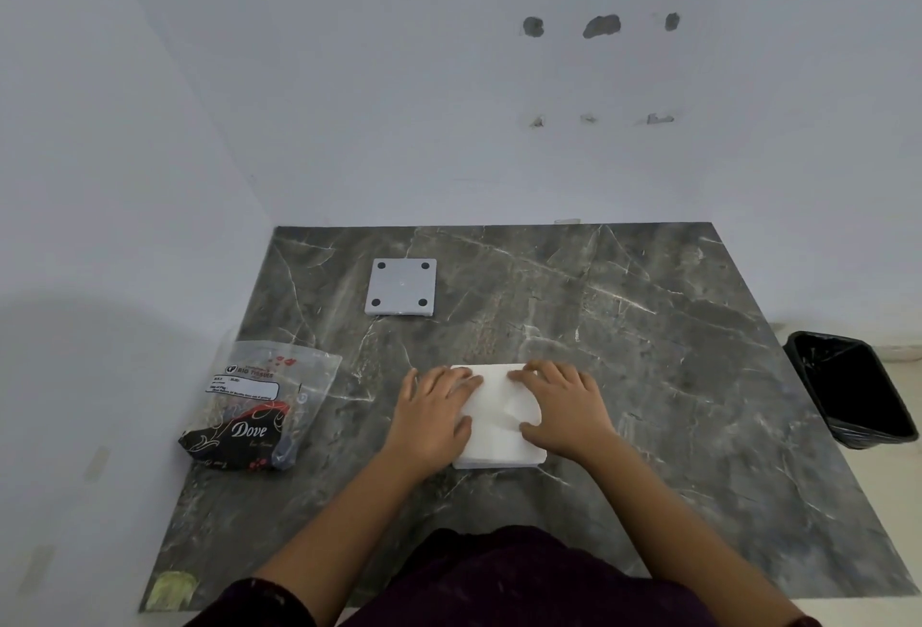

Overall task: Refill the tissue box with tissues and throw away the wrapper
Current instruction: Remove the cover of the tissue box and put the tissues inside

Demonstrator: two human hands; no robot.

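We take the white tissue stack [499,419] as our landmark; it lies flat on the dark marbled surface [648,327], in front of the person's torso. Our left hand [436,414] rests palm down on the stack's left edge, fingers spread and extended over its top, thumb at its near-left side. Our right hand [561,409] mirrors this on the stack's right edge, fingers flat across the far-right corner, thumb pressed near the stack's right side. Neither hand is closed in a grasp; both lie flat and splayed against the stack. Both forearms run from the near edge of the view and converge on the stack.

Left of the stack, well apart, lies the clear wrapper [259,407] with a dark printed lower section. Beyond the stack, toward the wall, a grey square plate with four dark dots [401,287] lies flat. Far right of the stack, off the surface, stands a black-lined bin [853,389]
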